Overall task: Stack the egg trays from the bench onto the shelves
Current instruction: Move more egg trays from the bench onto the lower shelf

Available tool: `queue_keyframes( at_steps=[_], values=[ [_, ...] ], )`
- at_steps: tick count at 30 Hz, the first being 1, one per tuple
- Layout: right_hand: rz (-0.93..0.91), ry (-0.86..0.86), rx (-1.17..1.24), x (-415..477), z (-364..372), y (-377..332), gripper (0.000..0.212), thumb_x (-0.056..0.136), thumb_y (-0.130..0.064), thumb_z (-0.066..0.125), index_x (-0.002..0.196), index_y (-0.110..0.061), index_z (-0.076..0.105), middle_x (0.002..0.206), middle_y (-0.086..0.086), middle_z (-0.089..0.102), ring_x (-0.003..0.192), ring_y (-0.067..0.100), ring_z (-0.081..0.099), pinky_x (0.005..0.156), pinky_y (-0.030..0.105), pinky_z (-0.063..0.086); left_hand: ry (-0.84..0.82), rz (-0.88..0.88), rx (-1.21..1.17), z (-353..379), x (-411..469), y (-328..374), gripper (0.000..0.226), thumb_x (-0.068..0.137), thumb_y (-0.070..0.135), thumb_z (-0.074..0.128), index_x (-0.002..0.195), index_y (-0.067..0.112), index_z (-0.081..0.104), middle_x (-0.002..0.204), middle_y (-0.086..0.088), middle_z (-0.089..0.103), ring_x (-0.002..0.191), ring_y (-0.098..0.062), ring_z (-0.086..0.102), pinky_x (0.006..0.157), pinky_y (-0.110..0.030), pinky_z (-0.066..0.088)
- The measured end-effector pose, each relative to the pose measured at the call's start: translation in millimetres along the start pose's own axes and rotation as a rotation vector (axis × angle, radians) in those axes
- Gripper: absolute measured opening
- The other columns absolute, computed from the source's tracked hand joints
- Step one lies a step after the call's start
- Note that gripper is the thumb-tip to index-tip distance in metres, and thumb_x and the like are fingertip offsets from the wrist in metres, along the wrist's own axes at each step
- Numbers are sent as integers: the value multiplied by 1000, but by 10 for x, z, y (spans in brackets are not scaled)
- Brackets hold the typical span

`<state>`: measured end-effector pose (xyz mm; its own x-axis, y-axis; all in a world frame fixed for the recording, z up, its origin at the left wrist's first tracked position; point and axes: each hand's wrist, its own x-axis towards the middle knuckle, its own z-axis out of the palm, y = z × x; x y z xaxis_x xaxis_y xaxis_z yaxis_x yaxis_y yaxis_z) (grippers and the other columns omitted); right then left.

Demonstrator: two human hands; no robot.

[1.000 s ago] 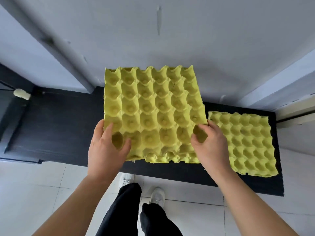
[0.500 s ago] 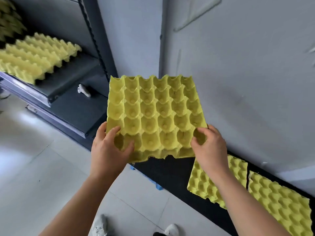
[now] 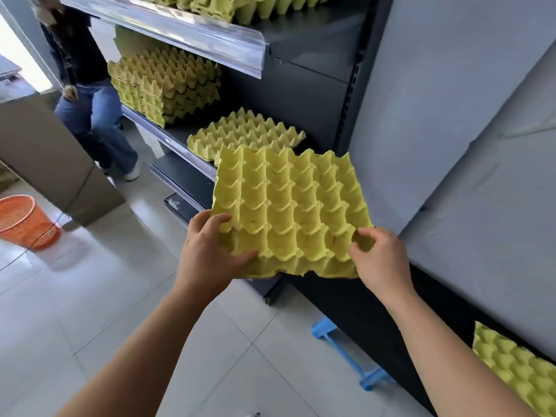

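The fingers (image 3: pixel 221 220) of the left hand (image 3: pixel 210 251) are curling round the near left corner of the egg tray (image 3: pixel 288 212), with the thumb lying across its front edge, so this hand is pinching the tray. The right hand (image 3: pixel 382 260) is gripping the near right corner, its fingertips dipping into a corner cup and its thumb pressing beside them. Both hands are holding the tray in the air, cups up and slightly tilted, in front of the dark shelves (image 3: pixel 301 94) and above the floor.

Its far edge is showing just in front of a single tray (image 3: pixel 246 133) lying on a lower shelf; whether the two are touching cannot be told. Farther left on that shelf a tall stack of trays (image 3: pixel 162 85) is sitting, and more trays (image 3: pixel 240 7) are lying on the shelf above.

To the right, the black tabletop (image 3: pixel 376 320) is carrying another tray (image 3: pixel 517 365) at its near end. A blue plastic piece (image 3: pixel 346 353) is lying on the floor beside it. At the left, an orange basket (image 3: pixel 24 224) is standing near a cardboard box (image 3: pixel 51 164), and a person in jeans (image 3: pixel 96 115) is standing behind.
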<state>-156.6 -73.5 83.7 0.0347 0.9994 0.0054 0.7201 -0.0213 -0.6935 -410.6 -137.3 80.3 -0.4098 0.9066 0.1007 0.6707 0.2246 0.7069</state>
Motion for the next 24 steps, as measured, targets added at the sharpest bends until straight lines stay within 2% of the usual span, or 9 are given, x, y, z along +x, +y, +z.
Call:
queue_keyframes(
  at_steps=[6,10,13,16,18,24],
  values=[
    [3,8,3,443,581,-645,35,90,-17,59,125,-9,58,129,8,51,77,7,44,73,21,37,-8,3,3,-369,862,-447,83,60,37,89,133,26,51,136,4,41,102,-5,42,89,-20,35],
    [35,35,9,883,899,-903,36,91,-18,58,125,-9,58,128,7,50,74,11,53,67,24,42,-23,26,-6,-400,1503,-618,82,62,37,88,134,30,50,135,5,42,107,-8,44,94,-28,42],
    [31,61,-6,1235,1113,-1049,36,91,-19,57,125,-8,58,128,8,50,78,14,53,70,26,44,-36,42,-11,-356,1995,-741,80,63,37,87,134,33,51,136,5,42,118,-15,46,100,-34,42],
    [49,69,-5,1561,1309,-1188,34,91,-20,57,123,-8,59,131,10,48,83,18,58,75,33,52,-61,47,7,-303,2449,-859,80,64,39,86,134,36,49,138,6,42,121,-17,46,102,-35,42],
    [73,75,-8,1744,1429,-1266,35,91,-22,57,123,-9,59,133,10,47,89,22,61,77,37,54,-85,62,10,-266,2731,-916,80,63,39,86,134,36,49,138,6,42,121,-18,47,102,-35,42],
    [199,120,-31,2146,1768,-1420,37,92,-25,57,126,-9,57,133,12,47,98,25,61,82,37,53,-195,118,8,-152,3546,-1043,82,63,39,87,135,33,48,141,5,41,118,-16,51,93,-26,41]
  ],
)
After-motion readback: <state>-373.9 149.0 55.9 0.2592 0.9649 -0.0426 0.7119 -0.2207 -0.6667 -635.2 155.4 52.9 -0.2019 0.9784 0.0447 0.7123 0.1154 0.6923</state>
